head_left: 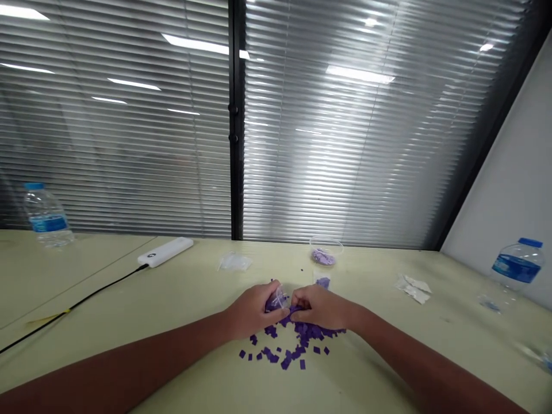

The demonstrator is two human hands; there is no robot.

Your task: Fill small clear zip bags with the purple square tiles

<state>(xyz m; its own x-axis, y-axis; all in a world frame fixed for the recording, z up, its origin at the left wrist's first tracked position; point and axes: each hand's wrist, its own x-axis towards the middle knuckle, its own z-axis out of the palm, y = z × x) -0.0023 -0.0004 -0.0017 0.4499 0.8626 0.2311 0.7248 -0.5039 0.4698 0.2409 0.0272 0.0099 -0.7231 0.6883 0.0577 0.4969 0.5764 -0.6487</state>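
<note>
My left hand (253, 310) is wrapped round a small clear plastic cup (279, 298), tipped on its side with its mouth toward the right. Purple shows inside it. Close by on the right, my right hand (317, 307) has its fingers curled together at the pile of small dark purple square pieces (308, 332). What its fingertips hold, if anything, is hidden. More purple squares lie scattered on the table in front of both hands. Behind the right hand is a small clear packet (322, 280) with lighter purple pieces.
A clear round container (323, 256) with pale lilac pieces stands farther back. A clear plastic bag (234, 261), a white power bank (165, 252) with a black cable (101, 290), and white paper scraps (413, 288) lie on the table (181, 368). Water bottles (46, 215) stand at both sides.
</note>
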